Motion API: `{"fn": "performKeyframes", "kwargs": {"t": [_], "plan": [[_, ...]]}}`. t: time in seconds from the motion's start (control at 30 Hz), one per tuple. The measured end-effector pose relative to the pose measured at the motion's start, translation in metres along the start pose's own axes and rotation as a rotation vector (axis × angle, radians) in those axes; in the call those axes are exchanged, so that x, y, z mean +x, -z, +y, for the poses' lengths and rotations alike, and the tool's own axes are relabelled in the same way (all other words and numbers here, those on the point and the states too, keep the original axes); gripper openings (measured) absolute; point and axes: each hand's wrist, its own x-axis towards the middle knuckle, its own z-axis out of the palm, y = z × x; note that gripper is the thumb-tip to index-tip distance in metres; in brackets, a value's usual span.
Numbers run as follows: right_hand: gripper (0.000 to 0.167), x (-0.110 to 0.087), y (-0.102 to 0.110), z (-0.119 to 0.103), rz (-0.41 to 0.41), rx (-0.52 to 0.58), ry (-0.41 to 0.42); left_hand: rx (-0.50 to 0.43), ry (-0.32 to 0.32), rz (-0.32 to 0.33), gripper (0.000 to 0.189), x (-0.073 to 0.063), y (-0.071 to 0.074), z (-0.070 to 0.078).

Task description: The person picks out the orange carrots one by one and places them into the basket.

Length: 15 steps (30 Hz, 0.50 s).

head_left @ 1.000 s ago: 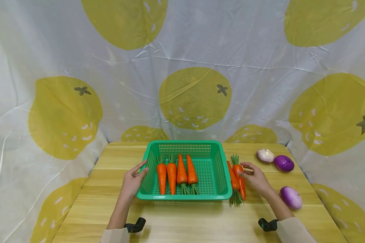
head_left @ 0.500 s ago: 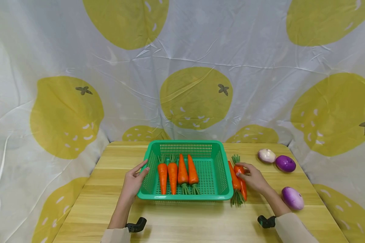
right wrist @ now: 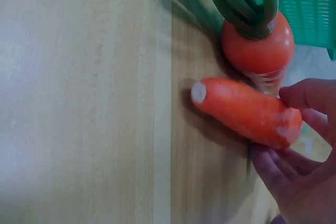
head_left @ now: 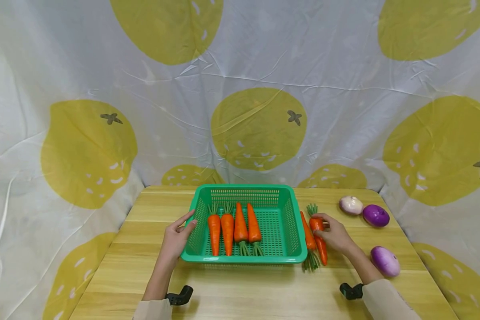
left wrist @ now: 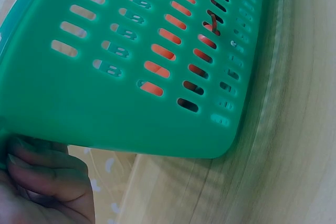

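Observation:
My left hand [head_left: 174,241] grips the left rim of a green plastic basket [head_left: 244,259]; in the left wrist view its fingers [left wrist: 52,177] curl at that rim. Several orange carrots [head_left: 227,235] with green stem ends lie side by side inside. Beyond the basket's right wall, my right hand [head_left: 335,234] pinches a carrot [head_left: 322,251] between thumb and fingers, its tip pointing toward me. Seen from the right wrist, this carrot [right wrist: 241,109] stays low over the table. Beside it lies another carrot [head_left: 309,235], turned the opposite way, stems toward me.
On the right side of the wooden table [head_left: 240,289] lie a pale onion [head_left: 350,205], a purple onion [head_left: 376,216] touching or very near it, and a purple-and-white onion [head_left: 385,261] closer to me. A lemon-print cloth [head_left: 336,133] hangs behind the table.
My right hand has closed its thumb and fingers on the carrot and shifted it slightly right, widening the gap to the neighbouring carrot. The left hand and basket look unmoved.

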Motion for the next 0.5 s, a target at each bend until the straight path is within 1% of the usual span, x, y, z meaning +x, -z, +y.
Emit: {"fn": "performKeyframes", "kwargs": {"t": [0.1,0.27,0.5], "plan": [[0.049,-0.0006,0.002,-0.0005,0.008,-0.005,-0.011,0.0,-0.004,-0.008,0.051,-0.0002,-0.0001,0.0005],[0.054,-0.0028,0.0061,-0.0014,0.009,-0.013,-0.034,-0.01,0.006,-0.005,0.051,-0.0001,-0.0003,0.0014],[0.051,-0.0064,0.0103,-0.0003,0.016,0.002,-0.075,0.02,0.007,0.004,0.05,-0.0004,0.0009,0.0012]]}}
